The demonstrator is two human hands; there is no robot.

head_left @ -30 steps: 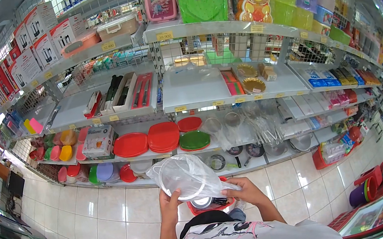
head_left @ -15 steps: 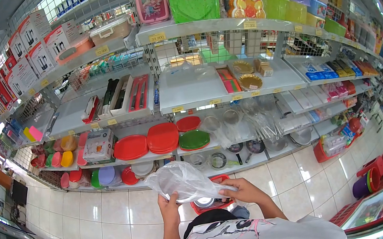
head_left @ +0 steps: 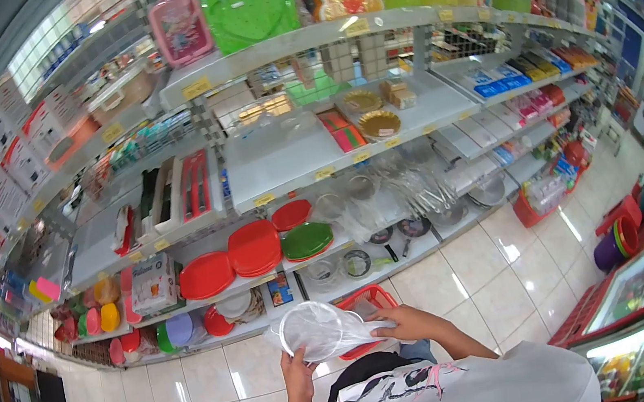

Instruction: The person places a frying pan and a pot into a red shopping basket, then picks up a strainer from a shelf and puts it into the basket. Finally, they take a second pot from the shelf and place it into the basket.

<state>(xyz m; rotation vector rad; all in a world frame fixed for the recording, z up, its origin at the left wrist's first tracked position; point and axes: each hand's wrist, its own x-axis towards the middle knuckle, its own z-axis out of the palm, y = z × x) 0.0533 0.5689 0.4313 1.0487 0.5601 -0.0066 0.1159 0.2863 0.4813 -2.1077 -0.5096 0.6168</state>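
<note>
In front of my body I hold a white round-rimmed strainer-like item (head_left: 311, 330) wrapped in clear plastic. My left hand (head_left: 298, 369) grips it from below at its left side, fingers closed on the plastic. My right hand (head_left: 405, 322) pinches the gathered plastic at the right end. Behind and below the item, a red basket (head_left: 385, 295) stands on the floor, partly hidden by the plastic and my right hand.
Store shelves (head_left: 349, 156) stretch across ahead, with red trays (head_left: 254, 247), a green tray (head_left: 307, 241), pans (head_left: 414, 226) and boxed goods. Another red basket (head_left: 533, 208) of packages sits on the tiled floor at right, near purple buckets (head_left: 606, 251).
The view has turned and tilted, so the shelves appear slanted and shifted left. The wrapped item now shows its round white rim facing up, and more of the red basket shows.
</note>
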